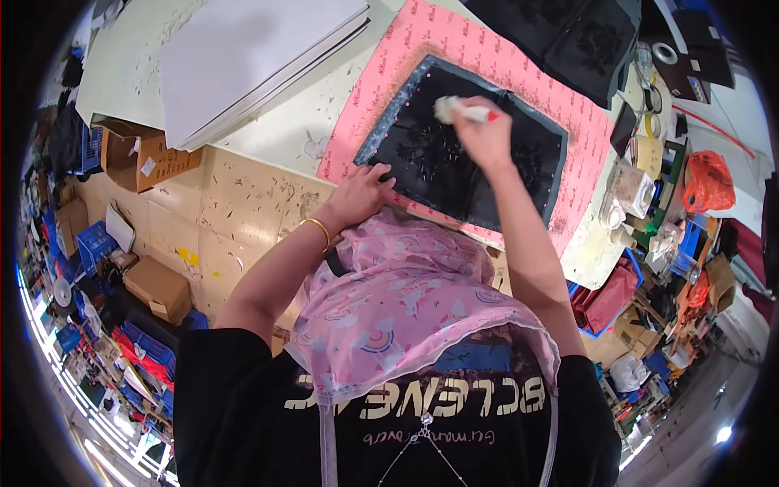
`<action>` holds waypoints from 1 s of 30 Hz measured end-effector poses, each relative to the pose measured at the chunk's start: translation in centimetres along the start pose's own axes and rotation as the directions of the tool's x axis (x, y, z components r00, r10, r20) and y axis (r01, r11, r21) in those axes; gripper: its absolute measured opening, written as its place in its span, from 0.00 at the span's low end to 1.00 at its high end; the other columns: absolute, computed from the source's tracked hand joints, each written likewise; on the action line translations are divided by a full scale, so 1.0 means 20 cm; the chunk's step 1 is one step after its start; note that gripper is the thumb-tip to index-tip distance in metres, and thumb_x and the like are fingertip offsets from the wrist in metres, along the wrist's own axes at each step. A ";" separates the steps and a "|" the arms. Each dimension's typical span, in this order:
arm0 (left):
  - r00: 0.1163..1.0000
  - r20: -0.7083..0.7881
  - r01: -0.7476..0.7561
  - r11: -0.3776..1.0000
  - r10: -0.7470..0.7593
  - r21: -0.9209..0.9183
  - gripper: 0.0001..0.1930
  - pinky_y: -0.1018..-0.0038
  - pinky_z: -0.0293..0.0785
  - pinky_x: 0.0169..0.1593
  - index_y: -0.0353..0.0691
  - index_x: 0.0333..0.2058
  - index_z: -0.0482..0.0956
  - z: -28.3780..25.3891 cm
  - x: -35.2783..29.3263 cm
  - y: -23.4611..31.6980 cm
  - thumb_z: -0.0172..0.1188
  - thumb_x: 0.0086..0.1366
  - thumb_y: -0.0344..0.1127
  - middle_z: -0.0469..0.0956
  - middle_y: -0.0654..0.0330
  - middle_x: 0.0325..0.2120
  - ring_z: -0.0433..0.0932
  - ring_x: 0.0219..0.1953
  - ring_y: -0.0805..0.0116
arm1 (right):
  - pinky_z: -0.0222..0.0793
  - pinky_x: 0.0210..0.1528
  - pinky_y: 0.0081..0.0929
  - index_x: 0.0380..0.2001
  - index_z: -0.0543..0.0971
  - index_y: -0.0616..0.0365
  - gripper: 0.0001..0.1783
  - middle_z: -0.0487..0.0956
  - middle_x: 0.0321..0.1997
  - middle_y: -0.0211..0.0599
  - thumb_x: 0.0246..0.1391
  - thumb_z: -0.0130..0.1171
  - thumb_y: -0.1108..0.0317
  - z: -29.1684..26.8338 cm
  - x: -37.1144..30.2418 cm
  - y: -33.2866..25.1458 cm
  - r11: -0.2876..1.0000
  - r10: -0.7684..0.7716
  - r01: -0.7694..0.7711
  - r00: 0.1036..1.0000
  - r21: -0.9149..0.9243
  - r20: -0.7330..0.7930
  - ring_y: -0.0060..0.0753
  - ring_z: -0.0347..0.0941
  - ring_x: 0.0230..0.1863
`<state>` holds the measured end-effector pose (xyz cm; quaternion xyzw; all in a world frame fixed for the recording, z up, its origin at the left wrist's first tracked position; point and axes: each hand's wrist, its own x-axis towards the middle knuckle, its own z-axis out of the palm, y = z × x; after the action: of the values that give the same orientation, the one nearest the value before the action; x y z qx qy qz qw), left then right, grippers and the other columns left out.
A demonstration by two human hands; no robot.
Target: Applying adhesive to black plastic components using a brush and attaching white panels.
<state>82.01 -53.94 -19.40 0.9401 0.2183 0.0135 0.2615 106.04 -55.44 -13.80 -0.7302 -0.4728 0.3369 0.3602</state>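
Note:
A black sheet (438, 162) with a grey-blue border and a glossy, wet-looking dark pattern lies on a larger pink printed sheet (365, 105). Over its upper middle, my right hand (487, 140) is closed round a brush (448, 109) with pale bristles and a white and red handle. The bristles are at the black surface; whether they touch it is hard to tell. My left hand (363, 195) lies on the lower left corner of the black sheet, fingers laid out over its edge and holding nothing. A gold bangle circles my left wrist.
Large white sheets (243, 65) are stacked on the white table (280, 130) at left, above an open cardboard box (130, 158). More black sheets (568, 40) lie at the far right. Tape rolls (665, 53), a plastic cup (686, 264) and an orange bag (708, 180) crowd the right side.

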 end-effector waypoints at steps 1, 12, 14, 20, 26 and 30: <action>1.000 0.024 0.011 1.000 -0.011 0.003 0.16 0.67 0.72 0.49 0.43 0.48 0.79 -0.01 0.01 0.00 0.59 0.61 0.36 0.69 0.56 0.53 0.73 0.44 0.55 | 0.75 0.35 0.28 0.30 0.82 0.60 0.08 0.83 0.31 0.43 0.43 0.65 0.72 0.02 0.02 -0.02 0.999 -0.041 0.041 0.999 0.014 0.009 0.40 0.79 0.30; 0.999 -0.054 -0.010 0.993 0.004 -0.114 0.13 0.66 0.72 0.49 0.44 0.42 0.83 0.01 0.04 -0.04 0.59 0.60 0.36 0.67 0.56 0.52 0.72 0.42 0.54 | 0.75 0.35 0.26 0.32 0.82 0.60 0.08 0.84 0.32 0.41 0.44 0.66 0.74 0.11 0.09 0.00 1.000 0.017 -0.015 0.985 -0.011 0.169 0.32 0.79 0.32; 0.997 -0.073 -0.005 0.993 -0.003 -0.116 0.12 0.66 0.72 0.49 0.44 0.42 0.84 0.02 0.04 -0.05 0.59 0.59 0.35 0.67 0.56 0.52 0.71 0.43 0.54 | 0.75 0.35 0.25 0.32 0.82 0.60 0.08 0.84 0.32 0.41 0.44 0.65 0.74 0.02 0.09 0.02 0.999 0.006 -0.003 0.996 -0.041 0.086 0.32 0.79 0.32; 0.995 -0.099 0.011 0.992 -0.024 -0.127 0.13 0.66 0.72 0.50 0.44 0.42 0.84 0.03 0.05 -0.04 0.60 0.57 0.32 0.67 0.56 0.54 0.71 0.45 0.54 | 0.75 0.35 0.24 0.31 0.82 0.60 0.08 0.83 0.33 0.40 0.43 0.65 0.75 -0.06 -0.10 0.10 0.991 -0.136 0.132 0.980 0.039 0.144 0.33 0.78 0.31; 0.996 -0.055 0.063 0.991 -0.070 -0.118 0.14 0.65 0.72 0.50 0.44 0.42 0.84 0.03 0.01 -0.01 0.60 0.57 0.30 0.66 0.55 0.55 0.72 0.46 0.53 | 0.74 0.35 0.29 0.31 0.82 0.59 0.08 0.82 0.32 0.38 0.43 0.62 0.76 -0.24 -0.23 0.13 1.000 -0.001 0.001 0.995 0.002 0.099 0.38 0.77 0.31; 0.995 -0.080 0.052 0.994 -0.060 -0.100 0.14 0.65 0.72 0.50 0.45 0.42 0.85 0.04 0.03 -0.01 0.60 0.57 0.30 0.66 0.56 0.55 0.72 0.45 0.53 | 0.73 0.34 0.30 0.30 0.82 0.59 0.07 0.81 0.31 0.39 0.43 0.62 0.75 -0.36 -0.25 0.13 0.977 -0.160 0.171 0.983 -0.126 0.095 0.39 0.76 0.30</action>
<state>82.68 -53.94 -20.20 0.9183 0.2543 0.0559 0.2982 111.59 -62.34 -11.64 -0.6960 -0.5682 0.3038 0.3170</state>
